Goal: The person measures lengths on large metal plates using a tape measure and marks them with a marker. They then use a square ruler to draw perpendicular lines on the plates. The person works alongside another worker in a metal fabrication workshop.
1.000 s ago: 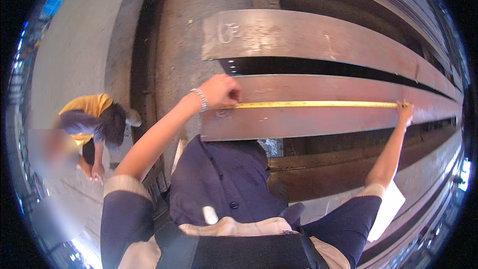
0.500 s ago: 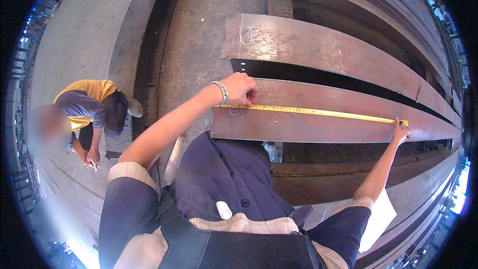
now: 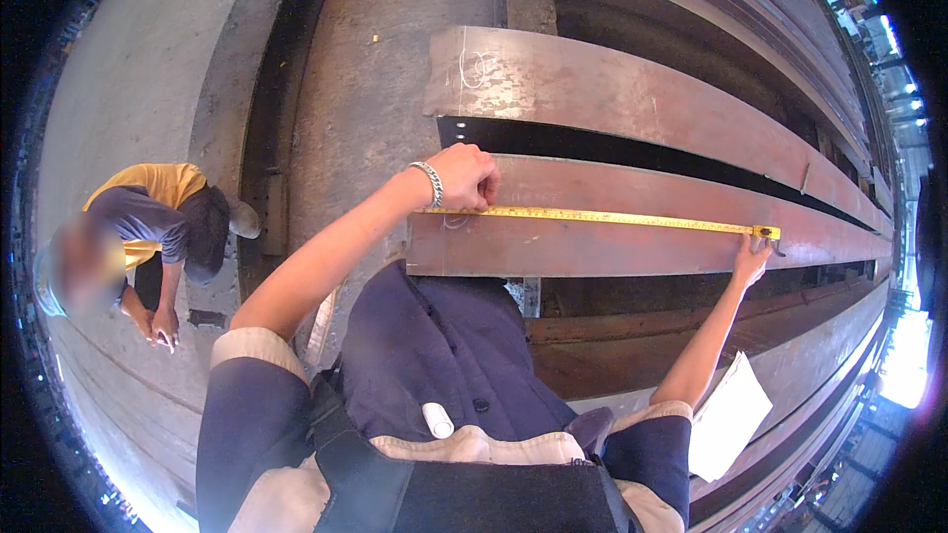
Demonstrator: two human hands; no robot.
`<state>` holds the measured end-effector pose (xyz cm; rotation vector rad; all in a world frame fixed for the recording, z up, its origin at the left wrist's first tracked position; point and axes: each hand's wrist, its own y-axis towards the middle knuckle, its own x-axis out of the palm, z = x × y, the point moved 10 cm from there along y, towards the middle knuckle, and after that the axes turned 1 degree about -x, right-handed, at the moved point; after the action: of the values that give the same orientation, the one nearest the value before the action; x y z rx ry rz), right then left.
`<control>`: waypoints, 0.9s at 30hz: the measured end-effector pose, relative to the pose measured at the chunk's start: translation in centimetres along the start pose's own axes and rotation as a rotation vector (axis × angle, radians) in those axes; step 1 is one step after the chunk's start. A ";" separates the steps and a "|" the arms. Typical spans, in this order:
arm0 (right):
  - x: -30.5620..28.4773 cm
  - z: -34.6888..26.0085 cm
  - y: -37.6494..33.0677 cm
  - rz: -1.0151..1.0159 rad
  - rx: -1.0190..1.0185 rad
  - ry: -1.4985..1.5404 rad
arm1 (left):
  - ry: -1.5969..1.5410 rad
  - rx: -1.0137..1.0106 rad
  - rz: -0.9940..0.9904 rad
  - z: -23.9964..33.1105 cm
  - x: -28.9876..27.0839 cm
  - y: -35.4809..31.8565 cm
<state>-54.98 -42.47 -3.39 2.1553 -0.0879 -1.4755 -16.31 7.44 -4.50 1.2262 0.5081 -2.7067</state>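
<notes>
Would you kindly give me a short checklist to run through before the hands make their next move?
1. Left hand on the tape: ok, fingers closed at it.
2. Right hand at the case: ok, touching it.
3. Tape laid along the beam: ok, no twist visible.
4. Tape's end flush with the beam's end: cannot tell, the left hand and wrist obscure it.
5. Tape reading: cannot tell, too small.
6. Paper off the tape: ok.

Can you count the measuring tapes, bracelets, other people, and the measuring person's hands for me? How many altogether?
Measuring tape: 1
Bracelet: 1
Other person: 1
Hands, left hand and right hand: 2
Total: 5
</notes>
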 end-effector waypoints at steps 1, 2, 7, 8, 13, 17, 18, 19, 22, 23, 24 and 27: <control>-0.8 -1.1 -0.3 0.060 -0.022 -0.016 | 0.014 0.001 0.005 -0.1 0.0 0.1; -1.9 -2.3 -0.5 0.120 -0.045 -0.034 | 0.025 0.001 0.010 -0.1 0.1 0.0; -2.7 -3.4 0.7 0.027 -0.027 -0.272 | 0.043 0.005 0.028 0.1 0.0 0.0; -2.6 -3.4 1.1 0.032 -0.035 -0.303 | 0.045 0.015 0.046 0.0 0.1 0.0; -1.8 -1.4 4.0 0.008 -0.035 -0.385 | 0.065 0.056 0.094 -0.3 0.3 0.2; -1.2 0.0 5.8 0.038 -0.015 -0.417 | 0.067 0.091 0.126 -0.3 0.3 0.1; -1.2 0.3 6.1 0.056 -0.017 -0.423 | 0.070 0.107 0.135 -0.3 0.3 0.1; -0.7 0.3 6.3 0.048 -0.024 -0.442 | 0.077 0.115 0.143 -0.4 0.3 0.0; -0.1 0.7 6.4 0.057 -0.040 -0.474 | 0.080 0.144 0.160 -0.1 0.3 0.0; -0.1 0.4 6.0 0.072 -0.046 -0.460 | 0.072 0.144 0.160 -0.1 0.2 -0.1; -0.2 0.1 5.6 0.087 -0.052 -0.446 | 0.064 0.145 0.161 0.0 0.2 -0.2; -0.3 0.4 5.0 0.066 0.007 -0.416 | 0.074 0.138 0.156 -0.1 0.1 -0.4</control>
<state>-54.31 -46.79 -0.98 1.8000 -0.3077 -1.8619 -16.44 7.83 -4.56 1.3435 0.2250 -2.6103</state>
